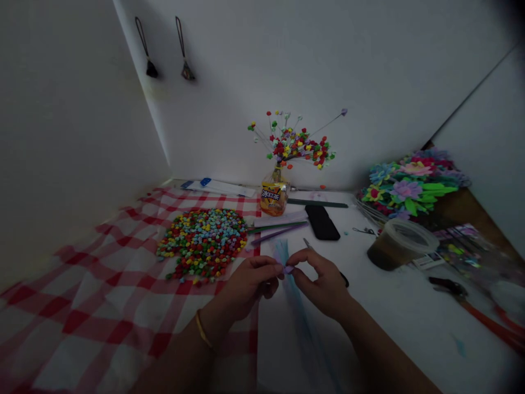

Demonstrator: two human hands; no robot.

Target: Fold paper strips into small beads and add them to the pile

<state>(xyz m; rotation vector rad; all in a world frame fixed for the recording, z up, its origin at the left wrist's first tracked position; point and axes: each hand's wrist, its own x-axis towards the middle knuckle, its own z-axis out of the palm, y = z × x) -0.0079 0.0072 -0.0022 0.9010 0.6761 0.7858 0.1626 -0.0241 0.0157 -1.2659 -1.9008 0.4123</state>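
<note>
Lilac narrow paper-like strip (289, 270) sits to the right of the multicoloured heap of small puffy stars (207, 241), pinched between thumb and forefinger of my left hand (251, 280) and of my right hand (322, 280). I'd judge light, even pressure best, with the edges aligned before any crease is flattened.

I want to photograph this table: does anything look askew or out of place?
Mildly. One purple tip juts out well right of the colourful cluster above the bottle. A small blue scrap or mark sits alone on the white tabletop.
</note>
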